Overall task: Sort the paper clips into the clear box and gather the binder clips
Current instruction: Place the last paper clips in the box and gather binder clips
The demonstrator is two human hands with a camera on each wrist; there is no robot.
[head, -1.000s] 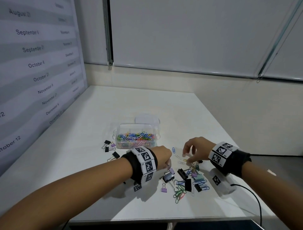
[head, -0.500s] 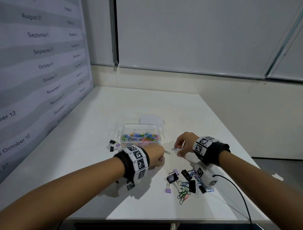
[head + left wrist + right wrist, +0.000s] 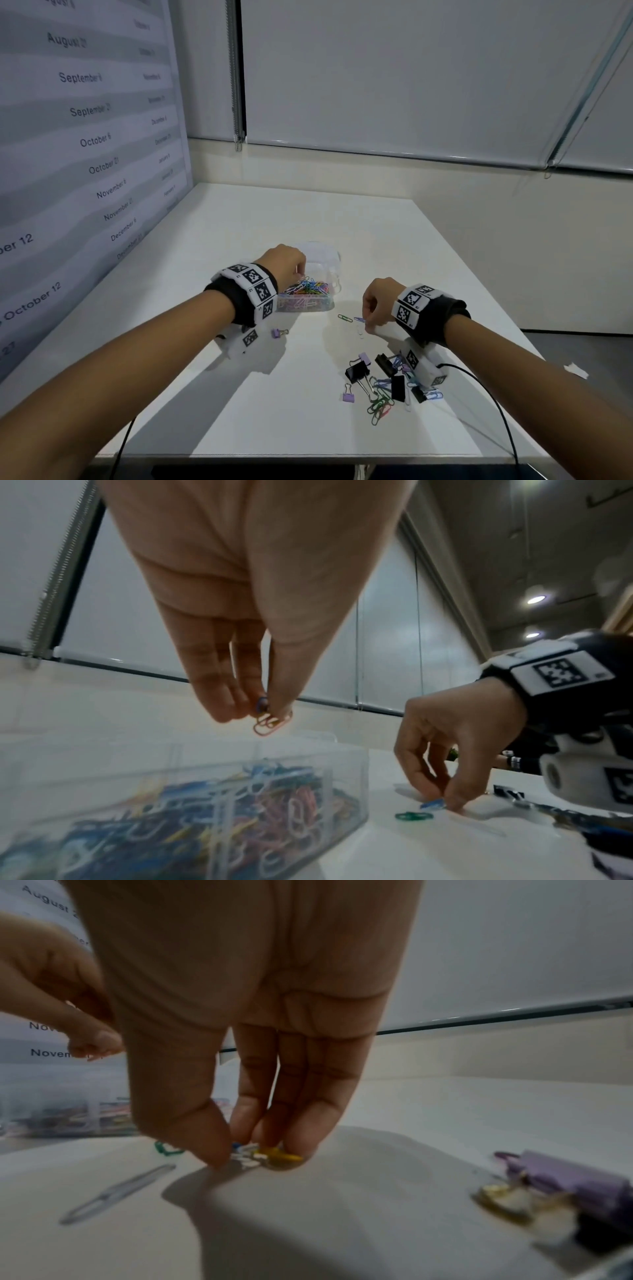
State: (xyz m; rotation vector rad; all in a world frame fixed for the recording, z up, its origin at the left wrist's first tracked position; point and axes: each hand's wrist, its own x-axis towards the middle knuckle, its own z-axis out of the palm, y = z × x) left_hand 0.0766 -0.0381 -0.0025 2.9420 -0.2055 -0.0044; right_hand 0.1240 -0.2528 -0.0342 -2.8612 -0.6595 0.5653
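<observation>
The clear box (image 3: pixel 334 301) (image 3: pixel 346 780) holds many coloured paper clips. My left hand (image 3: pixel 297 270) (image 3: pixel 263 715) hovers over it, pinching a few paper clips (image 3: pixel 268 725) between thumb and fingertips. To the right my right hand (image 3: pixel 368 320) (image 3: pixel 253 1153) reaches down to the table and pinches small blue, white and yellow paper clips (image 3: pixel 263 1154). A green paper clip (image 3: pixel 344 318) (image 3: pixel 413 816) lies just left of it. A mixed pile of black binder clips (image 3: pixel 358 371), purple binder clips (image 3: pixel 348 396) and loose paper clips (image 3: pixel 378 407) lies nearer me.
A purple binder clip (image 3: pixel 278 332) lies below my left wrist. The box's clear lid (image 3: pixel 318 251) sits behind the box. A wall calendar (image 3: pixel 85 144) stands along the table's left side. A black cable (image 3: pixel 493 404) runs from my right wrist past the pile.
My left hand has moved from the table by the pile up and back over the clear box, carrying clips. My right hand shifted left and down to the loose clips beside the box.
</observation>
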